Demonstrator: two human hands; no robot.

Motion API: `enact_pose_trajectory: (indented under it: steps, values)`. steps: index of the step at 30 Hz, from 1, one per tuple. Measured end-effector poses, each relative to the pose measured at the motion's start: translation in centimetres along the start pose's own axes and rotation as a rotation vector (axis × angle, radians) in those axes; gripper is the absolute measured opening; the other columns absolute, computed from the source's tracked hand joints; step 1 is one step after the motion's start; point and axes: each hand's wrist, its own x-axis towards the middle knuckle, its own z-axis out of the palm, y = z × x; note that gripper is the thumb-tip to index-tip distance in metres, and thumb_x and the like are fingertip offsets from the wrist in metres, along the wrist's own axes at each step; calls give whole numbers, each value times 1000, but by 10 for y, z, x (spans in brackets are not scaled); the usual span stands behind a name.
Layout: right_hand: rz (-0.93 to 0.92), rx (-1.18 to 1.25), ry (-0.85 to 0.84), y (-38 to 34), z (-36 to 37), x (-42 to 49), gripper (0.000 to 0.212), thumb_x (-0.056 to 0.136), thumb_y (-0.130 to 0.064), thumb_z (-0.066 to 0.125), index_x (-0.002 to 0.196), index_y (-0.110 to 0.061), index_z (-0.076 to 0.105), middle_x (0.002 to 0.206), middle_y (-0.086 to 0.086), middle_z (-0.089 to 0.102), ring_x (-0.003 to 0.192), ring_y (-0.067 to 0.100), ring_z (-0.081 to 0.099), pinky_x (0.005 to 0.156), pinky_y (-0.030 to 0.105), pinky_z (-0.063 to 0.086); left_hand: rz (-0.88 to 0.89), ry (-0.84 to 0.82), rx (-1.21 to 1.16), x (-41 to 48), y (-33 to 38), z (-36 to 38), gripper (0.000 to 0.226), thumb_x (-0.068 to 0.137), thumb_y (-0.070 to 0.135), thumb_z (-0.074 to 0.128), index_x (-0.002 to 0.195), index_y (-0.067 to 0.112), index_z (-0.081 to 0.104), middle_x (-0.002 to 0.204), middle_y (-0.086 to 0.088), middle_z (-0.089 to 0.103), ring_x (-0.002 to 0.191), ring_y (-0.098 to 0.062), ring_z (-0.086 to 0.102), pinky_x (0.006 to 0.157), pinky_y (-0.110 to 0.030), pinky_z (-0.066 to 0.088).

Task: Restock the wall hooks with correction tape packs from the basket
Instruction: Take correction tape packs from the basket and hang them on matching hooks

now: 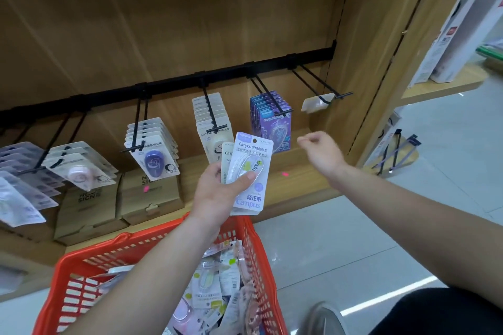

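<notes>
My left hand (217, 193) grips a small stack of correction tape packs (249, 171), a pale blue Campus pack in front, held up above the red basket (68, 275). My right hand (319, 152) hovers to the right with loosely curled fingers and holds nothing, below the rightmost wall hook (321, 84), which carries only a price tag holder (317, 102). To its left a hook bears purple packs (272, 119). Further left hang cream packs (211, 122) and packs with a blue dispenser (153, 149).
The basket holds several loose packs (215, 288). Brown cardboard boxes (147, 198) stand on the low wooden shelf under the hooks. A wooden upright (386, 62) bounds the bay on the right. My shoe (324, 318) rests on the tiled floor.
</notes>
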Motion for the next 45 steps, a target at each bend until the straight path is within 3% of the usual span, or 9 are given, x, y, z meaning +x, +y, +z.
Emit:
enact_pose_trajectory:
  steps: [3, 5, 10, 14, 23, 32, 39, 43, 45]
  values:
    - [-57, 162, -464, -17, 16, -49, 31, 105, -41, 52, 110, -16, 70, 106, 10, 76, 90, 21, 73, 80, 36, 56, 16, 14, 0, -2, -2, -2, 39, 82, 10, 84, 116, 14, 65, 107, -2, 78, 84, -15, 78, 55, -25, 58]
    - [-103, 192, -585, -24, 26, -70, 25, 104, -36, 58, 115, -16, 69, 110, 7, 77, 90, 24, 75, 76, 35, 59, 40, 25, 17, -4, -4, -3, 38, 81, 9, 84, 115, 15, 67, 104, -1, 78, 81, -11, 77, 56, -22, 57]
    - [-133, 243, -581, -27, 32, -82, 16, 103, -25, 61, 115, -17, 67, 101, 0, 79, 88, 16, 77, 71, 33, 63, 65, 46, 61, -9, -5, -10, 36, 81, 15, 85, 111, 19, 66, 102, 3, 78, 89, -14, 77, 65, -23, 60]
    - [-130, 240, -567, -25, 32, -80, 14, 104, -21, 59, 115, -17, 67, 100, -2, 79, 87, 15, 77, 67, 31, 62, 16, 95, 107, -8, -7, -24, 25, 95, 16, 73, 118, 18, 64, 106, 1, 77, 95, -19, 75, 82, -38, 62]
    - [-191, 186, -471, -33, 63, -59, 18, 102, -14, 62, 119, -20, 65, 117, -2, 76, 104, 14, 74, 93, 45, 60, 4, 186, 149, -12, -4, -74, 21, 95, 7, 69, 111, 20, 69, 102, 1, 79, 94, -23, 76, 92, -50, 60]
    - [-194, 163, -464, -47, 96, -50, 15, 102, -16, 62, 116, -20, 61, 117, -2, 74, 104, 14, 73, 92, 45, 61, 3, 213, 100, -14, -3, -100, 21, 95, 3, 69, 106, 21, 69, 98, 0, 80, 90, -23, 78, 89, -50, 61]
    - [-235, 96, -719, -57, 110, -85, 27, 101, -6, 61, 122, -23, 63, 117, -1, 76, 103, 13, 74, 75, 27, 61, -17, 191, 209, -30, 11, -129, 19, 94, 6, 71, 107, 19, 65, 101, -3, 79, 86, -24, 78, 82, -52, 63]
    - [-239, 67, -759, -73, 131, -110, 35, 97, -9, 68, 130, -15, 58, 120, 3, 75, 106, 18, 74, 90, 45, 62, 0, 174, 319, -57, 33, -163, 22, 94, 7, 72, 111, 18, 65, 99, -1, 80, 85, -22, 78, 79, -48, 64]
    - [-263, 69, -781, -87, 142, -129, 33, 97, -9, 68, 128, -15, 58, 119, 3, 75, 104, 18, 74, 90, 44, 62, 4, 182, 360, -77, 42, -188, 21, 94, 8, 72, 108, 20, 65, 97, 0, 80, 83, -22, 78, 75, -44, 65]
